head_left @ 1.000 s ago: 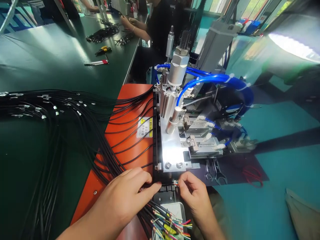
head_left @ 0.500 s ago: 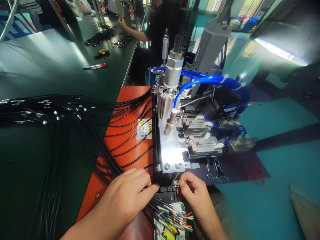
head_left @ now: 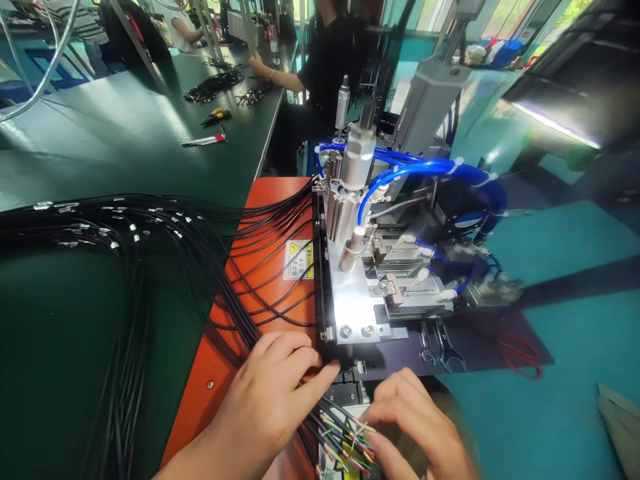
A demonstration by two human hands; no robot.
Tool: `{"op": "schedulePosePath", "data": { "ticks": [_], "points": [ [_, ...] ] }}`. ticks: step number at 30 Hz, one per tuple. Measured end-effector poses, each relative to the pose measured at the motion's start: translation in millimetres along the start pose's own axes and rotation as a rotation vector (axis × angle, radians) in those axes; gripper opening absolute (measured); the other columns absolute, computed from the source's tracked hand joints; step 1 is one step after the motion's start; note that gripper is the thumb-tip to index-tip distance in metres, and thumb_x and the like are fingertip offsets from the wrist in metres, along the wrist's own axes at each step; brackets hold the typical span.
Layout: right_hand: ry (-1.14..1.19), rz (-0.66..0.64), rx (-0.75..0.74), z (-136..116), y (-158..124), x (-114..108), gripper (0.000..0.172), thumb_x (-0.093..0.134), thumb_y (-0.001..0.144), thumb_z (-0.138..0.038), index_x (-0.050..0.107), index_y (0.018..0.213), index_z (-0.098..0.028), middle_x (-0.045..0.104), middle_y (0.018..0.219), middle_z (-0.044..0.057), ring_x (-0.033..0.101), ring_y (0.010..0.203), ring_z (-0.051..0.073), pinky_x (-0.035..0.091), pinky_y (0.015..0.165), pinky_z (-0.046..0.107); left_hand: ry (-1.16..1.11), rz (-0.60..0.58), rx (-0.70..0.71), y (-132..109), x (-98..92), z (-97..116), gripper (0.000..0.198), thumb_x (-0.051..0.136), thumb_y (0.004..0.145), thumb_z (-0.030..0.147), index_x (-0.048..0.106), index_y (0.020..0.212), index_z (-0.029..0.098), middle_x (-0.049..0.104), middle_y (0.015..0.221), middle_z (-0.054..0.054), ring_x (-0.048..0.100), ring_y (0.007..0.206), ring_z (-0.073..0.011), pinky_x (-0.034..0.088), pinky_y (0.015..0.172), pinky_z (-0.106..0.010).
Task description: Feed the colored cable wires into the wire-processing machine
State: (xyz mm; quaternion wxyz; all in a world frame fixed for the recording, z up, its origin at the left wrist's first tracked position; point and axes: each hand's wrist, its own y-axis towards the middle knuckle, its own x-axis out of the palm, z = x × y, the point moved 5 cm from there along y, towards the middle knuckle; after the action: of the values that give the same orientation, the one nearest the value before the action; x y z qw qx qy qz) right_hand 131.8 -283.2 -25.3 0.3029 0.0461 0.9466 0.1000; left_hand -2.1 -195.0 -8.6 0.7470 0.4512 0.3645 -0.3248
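My left hand (head_left: 265, 407) lies over a bundle of black cables (head_left: 150, 230), fingers pressing them down beside the front of a pneumatic wire-processing machine (head_left: 353, 300). The cables cross an orange plate (head_left: 273, 200) and end in stripped, coloured wire ends (head_left: 345, 443) near the bottom of the view. My right hand (head_left: 415, 427) is blurred just right of those wire ends. Its fingers are apart, and nothing shows between them. The hands hide the lower cable ends in part.
Blue air tubes (head_left: 440, 167) loop over the machine. Wrenches (head_left: 440, 350) and a red wire loop (head_left: 517, 353) lie on a dark mat to the right. Along a green bench (head_left: 100, 147), a co-worker (head_left: 325, 67) sits by black cable bunches (head_left: 215, 83), pliers (head_left: 216, 117) and a utility knife (head_left: 205, 140).
My right hand has left the wire tip at the machine's front and moved down and right. My left hand remains on the cables, and the view has shifted slightly.
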Motion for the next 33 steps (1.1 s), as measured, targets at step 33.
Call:
{"op": "schedulePosePath", "data": {
  "ticks": [33],
  "points": [
    [0.322, 0.132, 0.265, 7, 11, 4, 0.015, 0.053, 0.080, -0.016, 0.067, 0.076, -0.022, 0.065, 0.071, 0.000, 0.061, 0.066, 0.015, 0.049, 0.060, 0.020, -0.293, -0.045, -0.073, 6, -15.4, 12, 0.036, 0.023, 0.094, 0.020, 0.058, 0.096, 0.015, 0.049, 0.064, -0.001, 0.047, 0.053, -0.0115, 0.033, 0.046, -0.020]
  ]
}}
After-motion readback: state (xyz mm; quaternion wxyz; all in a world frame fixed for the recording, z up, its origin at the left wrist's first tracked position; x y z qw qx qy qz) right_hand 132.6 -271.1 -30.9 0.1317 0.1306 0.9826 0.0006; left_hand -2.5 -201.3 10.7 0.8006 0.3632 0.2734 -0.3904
